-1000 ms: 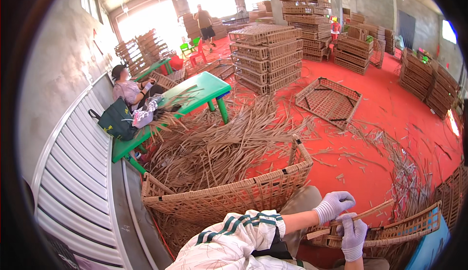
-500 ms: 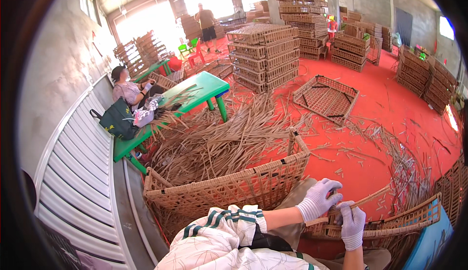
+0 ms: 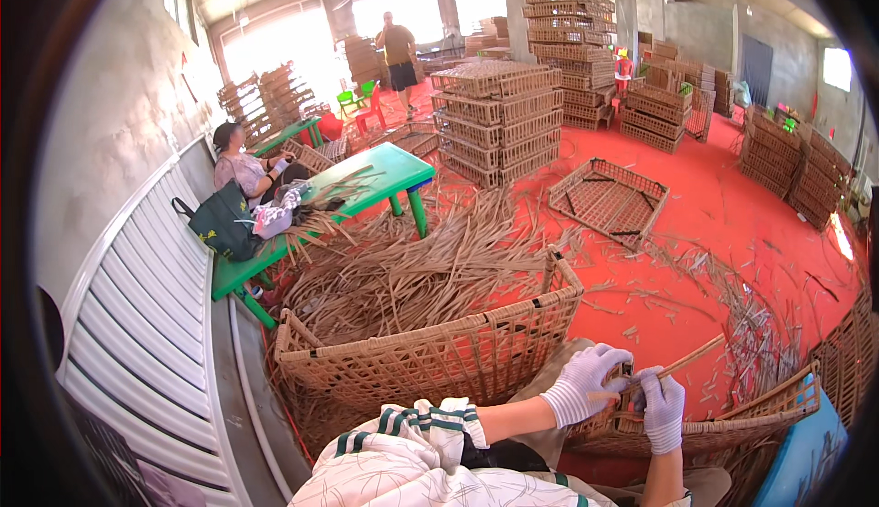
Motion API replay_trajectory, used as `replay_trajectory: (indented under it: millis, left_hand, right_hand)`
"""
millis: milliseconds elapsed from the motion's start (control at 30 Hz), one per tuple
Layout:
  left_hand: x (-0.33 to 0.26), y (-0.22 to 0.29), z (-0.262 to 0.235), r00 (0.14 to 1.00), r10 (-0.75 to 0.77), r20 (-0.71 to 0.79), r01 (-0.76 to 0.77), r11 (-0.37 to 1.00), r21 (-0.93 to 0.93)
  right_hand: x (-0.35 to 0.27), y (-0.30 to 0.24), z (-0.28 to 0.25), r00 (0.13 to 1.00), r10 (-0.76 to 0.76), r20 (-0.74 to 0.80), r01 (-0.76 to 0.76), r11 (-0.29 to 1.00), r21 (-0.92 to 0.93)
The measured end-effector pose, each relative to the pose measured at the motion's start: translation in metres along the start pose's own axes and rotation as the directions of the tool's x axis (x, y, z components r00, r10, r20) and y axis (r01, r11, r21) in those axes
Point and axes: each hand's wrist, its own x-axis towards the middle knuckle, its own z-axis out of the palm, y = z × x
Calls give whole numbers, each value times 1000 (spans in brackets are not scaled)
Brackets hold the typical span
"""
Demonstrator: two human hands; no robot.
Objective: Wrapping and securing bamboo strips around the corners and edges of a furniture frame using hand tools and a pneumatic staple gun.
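Note:
A large rectangular basket woven from brown strips leans against my lap. One long side (image 3: pixel 412 365) stretches to my left and another rim (image 3: pixel 751 425) runs to the right. My left hand (image 3: pixel 584 386), in a white striped glove, bends its fingers around a strip at the near corner of the rim. Close beside it, my right hand (image 3: pixel 663 415), gloved alike, pinches a long brown weaving strip (image 3: pixel 696 355) whose free end sticks out to the upper right. The fingers partly hide where the strip meets the rim.
A heap of loose strips (image 3: pixel 430 264) lies beyond the basket. The green table (image 3: pixel 389 173) carries strips and a dark bag (image 3: pixel 224 221); a seated person works behind it. A shallow basket (image 3: pixel 609 200) and stacked baskets (image 3: pixel 499 122) stand on the red floor. A blue panel (image 3: pixel 810 438) is at right.
My left hand has shifted slightly left and down, its fingers now bent lower around the strip. The strip's free end points a little further up. The standing person in the back has come nearer.

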Motion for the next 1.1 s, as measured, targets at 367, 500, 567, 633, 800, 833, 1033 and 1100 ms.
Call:
replay_trajectory:
  millis: [367,500,567,633,800,833,1033,1100]
  left_hand:
    - [-25,11,-4,996,87,1,-87,994,71]
    - [-31,11,-1,997,62,35,-65,995,80]
    - [-33,6,4,997,70,21,-72,993,89]
    - [-34,1,7,986,162,47,-167,977,132]
    - [-38,3,10,989,144,43,-148,985,92]
    - [-39,5,10,987,152,53,-157,982,105]
    - [-37,1,9,990,123,73,-129,988,80]
    - [-37,3,7,990,122,75,-128,989,78]
  right_hand:
    - [-5,-3,1,1000,-6,-4,6,1000,17]
    - [-5,0,-1,1000,-20,4,19,999,35]
    - [-4,2,-2,1000,-16,-3,17,1000,4]
    - [-4,-1,-1,1000,4,2,-4,1000,20]
    - [-2,-3,2,1000,1,-15,-1,1000,18]
    - [-3,-4,2,1000,-5,-16,6,1000,24]
    - [-1,-1,3,1000,0,-3,0,999,36]
    - [-1,1,2,999,-36,-1,36,999,19]
